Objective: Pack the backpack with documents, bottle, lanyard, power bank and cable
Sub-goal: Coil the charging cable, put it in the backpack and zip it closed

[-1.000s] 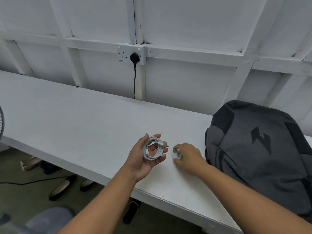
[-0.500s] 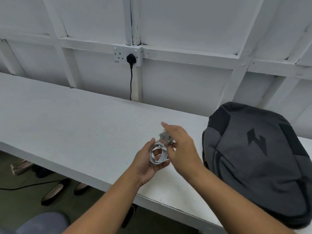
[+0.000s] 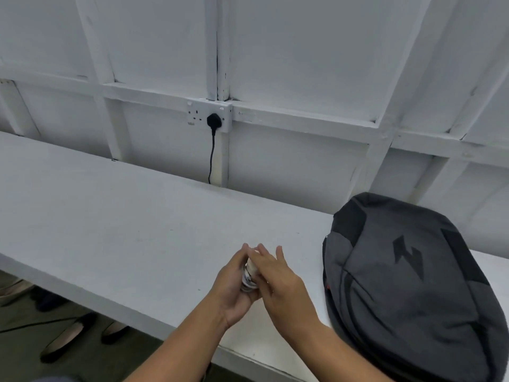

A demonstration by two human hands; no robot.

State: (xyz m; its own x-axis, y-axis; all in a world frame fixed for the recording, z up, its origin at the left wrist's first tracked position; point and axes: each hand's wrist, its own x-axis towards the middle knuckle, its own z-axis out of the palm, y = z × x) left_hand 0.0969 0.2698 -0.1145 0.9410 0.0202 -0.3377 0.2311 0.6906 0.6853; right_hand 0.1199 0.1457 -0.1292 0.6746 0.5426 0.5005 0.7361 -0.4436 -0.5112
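My left hand [image 3: 234, 288] cups a coiled white cable [image 3: 248, 282] above the white table [image 3: 115, 232]. My right hand [image 3: 278, 279] presses against it from the right, holding a small white plug piece [image 3: 252, 267] between the two palms; most of the coil is hidden by the hands. The grey and black backpack [image 3: 413, 288] lies flat on the table just to the right of my hands, its front face up, apparently zipped.
A white wall socket [image 3: 209, 115] with a black plug and black cord sits on the panelled wall behind the table. Dark shoes [image 3: 68, 337] stand on the floor under the table's front edge.
My right hand picked the white plug piece off the table, lifted it, then brought it against the cable coil in my left hand. Both hands have closed together.
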